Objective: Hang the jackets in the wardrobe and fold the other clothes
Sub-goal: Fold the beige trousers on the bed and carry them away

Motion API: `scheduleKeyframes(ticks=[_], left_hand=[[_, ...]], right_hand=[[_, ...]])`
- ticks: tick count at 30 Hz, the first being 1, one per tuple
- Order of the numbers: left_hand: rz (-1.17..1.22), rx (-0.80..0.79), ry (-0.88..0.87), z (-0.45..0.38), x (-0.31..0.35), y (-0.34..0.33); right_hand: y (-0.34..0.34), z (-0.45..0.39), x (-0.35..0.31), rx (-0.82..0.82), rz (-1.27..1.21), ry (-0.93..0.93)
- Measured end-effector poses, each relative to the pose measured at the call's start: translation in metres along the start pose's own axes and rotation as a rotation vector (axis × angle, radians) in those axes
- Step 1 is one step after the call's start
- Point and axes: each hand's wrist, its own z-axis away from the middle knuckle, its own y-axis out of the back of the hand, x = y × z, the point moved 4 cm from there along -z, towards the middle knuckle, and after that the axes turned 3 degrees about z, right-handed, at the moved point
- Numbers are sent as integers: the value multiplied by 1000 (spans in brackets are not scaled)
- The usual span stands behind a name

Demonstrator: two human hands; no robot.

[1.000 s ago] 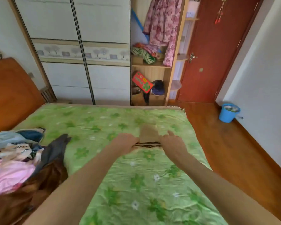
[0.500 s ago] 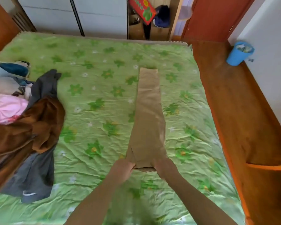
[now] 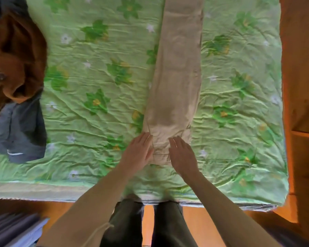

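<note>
Beige trousers [image 3: 177, 73] lie flat and lengthwise on the green flowered bedspread [image 3: 100, 82], folded leg on leg into one long strip that runs from near the person's edge of the bed away past the top of the view. Their waist end is the near end, and both hands rest on it. The left hand [image 3: 137, 154] lies on the left corner of the waistband with its fingers straight and close together, palm down on the cloth. The right hand [image 3: 183, 155] lies on the right corner in the same way, fingers extended and slightly spread, flat against the fabric. Neither hand curls round or pinches anything; both simply press on the trousers.

Well to the left of the trousers, at the edge of the bedspread, a brown jacket [image 3: 16, 56] lies in a crumpled heap, and a dark grey garment [image 3: 20, 132] lies partly under it, its near end spread toward the bed's edge. What kind of garment the grey one is cannot be told.

Nearer than the trousers, beyond the bed's edge, the person's legs in dark trousers stand on an orange wooden floor [image 3: 147, 227]. To the right of the trousers, past the side of the bed, the same floor shows.
</note>
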Motion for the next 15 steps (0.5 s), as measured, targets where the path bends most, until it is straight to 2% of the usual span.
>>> scheduleKeyframes(ticks=[3, 9, 11, 15], left_hand=[[21, 32, 29, -30, 0, -11], [-54, 137, -84, -98, -5, -31], [-136, 120, -109, -108, -11, -43], [-182, 113, -175, -112, -25, -65]], right_hand=[[-10, -28, 11, 186, 15, 32], [-30, -83, 43, 304, 24, 27], [-45, -86, 52, 327, 32, 44], [-73, -93, 60, 237, 54, 76]])
